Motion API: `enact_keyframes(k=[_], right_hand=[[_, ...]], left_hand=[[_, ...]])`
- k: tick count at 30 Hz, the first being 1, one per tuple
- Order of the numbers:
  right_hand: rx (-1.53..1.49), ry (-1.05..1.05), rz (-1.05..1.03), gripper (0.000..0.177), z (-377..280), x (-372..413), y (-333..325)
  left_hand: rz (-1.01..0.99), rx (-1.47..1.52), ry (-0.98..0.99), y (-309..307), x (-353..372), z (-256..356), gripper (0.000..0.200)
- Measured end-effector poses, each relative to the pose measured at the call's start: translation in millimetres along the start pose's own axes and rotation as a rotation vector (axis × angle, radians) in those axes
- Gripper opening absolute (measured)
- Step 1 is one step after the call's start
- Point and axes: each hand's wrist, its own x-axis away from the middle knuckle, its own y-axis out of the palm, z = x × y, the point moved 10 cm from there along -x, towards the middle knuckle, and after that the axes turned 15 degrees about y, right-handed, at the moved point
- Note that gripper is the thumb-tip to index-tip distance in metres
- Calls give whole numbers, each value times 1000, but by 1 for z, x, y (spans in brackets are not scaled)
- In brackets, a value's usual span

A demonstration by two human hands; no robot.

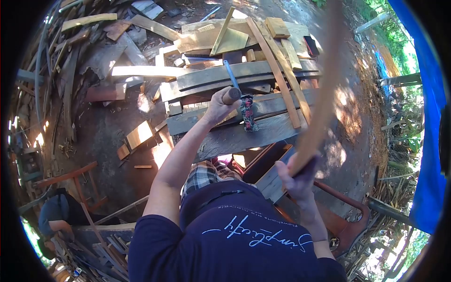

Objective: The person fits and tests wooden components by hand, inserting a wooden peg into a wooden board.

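Note:
My left hand (220,107) is closed around a thick round wooden handle (231,95), its blunt end facing up at me, above the workbench (225,141). A narrow bluish metal strip (230,73) runs away just beyond that fist; whether it belongs to the handle I cannot tell. Right beside the handle, a dark patterned cloth (249,113) with red spots lies on the boards. In my right hand (300,181) is the lower end of a long wooden strip (322,94), raised steeply, smeared by motion and reaching past the top of the view.
Planks and two long slats (277,70) lie across the bench, with a wood block (277,27) and a phone-like dark object (310,45) at the far side. Scrap wood (70,56) is heaped left. A reddish-brown frame (347,211) stands at right. Another person (58,216) is lower left.

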Motion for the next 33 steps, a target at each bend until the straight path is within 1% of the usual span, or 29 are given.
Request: enact_keyframes(k=[1, 2, 4, 5, 6, 7, 10, 12, 13, 16, 17, 18, 20, 21, 22, 23, 24, 26, 27, 28, 29, 30, 31, 32, 33], right_hand=[[131, 67, -105, 61, -3, -7, 16], [137, 61, -107, 61, -6, -8, 14], [391, 400, -335, 61, 27, -6, 29], [375, 251, -290, 63, -6, -13, 22], [382, 263, -291, 63, -21, -16, 19], [337, 211, -168, 64, -41, -23, 5], [142, 220, 44, 67, -36, -23, -17], [442, 339, -197, 67, -9, -27, 12], [580, 420, -392, 68, 16, -24, 27], [633, 491, -351, 70, -9, -33, 11], [538, 362, -267, 71, -24, -37, 7], [535, 374, -254, 71, -26, -36, 9], [254, 223, -116, 69, -53, -38, 9], [216, 283, -171, 67, -32, -31, 15], [209, 282, -159, 67, -14, -29, 15], [409, 285, -266, 67, 10, -23, 26], [607, 294, -369, 67, 27, -14, 35], [586, 315, -381, 68, 37, -11, 29], [369, 419, -381, 69, 44, -8, 27], [152, 586, -388, 69, 54, 0, 28], [-68, 747, -362, 69, 64, 9, 28], [-74, 750, -359, 69, 63, 13, 29], [-171, 772, -316, 70, 65, 16, 28], [-269, 796, -272, 70, 67, 20, 26], [-274, 804, -268, 70, 69, 25, 26]], left_hand=[[-12, -4, -2, 0, 1, -1, 22], [-6, 0, 4, 0, 1, -3, 22], [104, 197, 61, -4, -1, -6, 21], [64, 124, 49, -6, -1, -12, 21], [61, 134, 40, -7, 2, -11, 21], [50, 105, 17, -8, 2, -8, 20], [28, 79, 5, -8, 0, -2, 19], [24, 57, -8, -9, 1, 1, 18], [8, 61, -4, -6, 4, 1, 18], [-3, 91, 41, -7, 2, -4, 18], [12, 114, 36, -7, 3, -6, 18], [27, 135, 36, -8, 2, -6, 18], [2, 119, 46, -4, 1, -3, 16], [23, 128, 50, -4, 1, -5, 17], [47, 136, 53, -5, 2, -7, 17], [79, 274, 60, -2, 3, -6, 18], [58, 272, 61, -3, 4, -4, 18], [7, 80, 10, -11, 5, -6, 21], [48, 75, -21, -17, 4, -11, 22], [36, 71, -27, -19, 2, -13, 22], [162, 162, -62, -32, 1, -19, 24], [292, 253, -95, -45, 1, -24, 25], [355, 331, -83, -52, -1, -25, 26], [349, 328, -89, -54, 0, -26, 26], [330, 285, -76, -56, -1, -17, 26]])
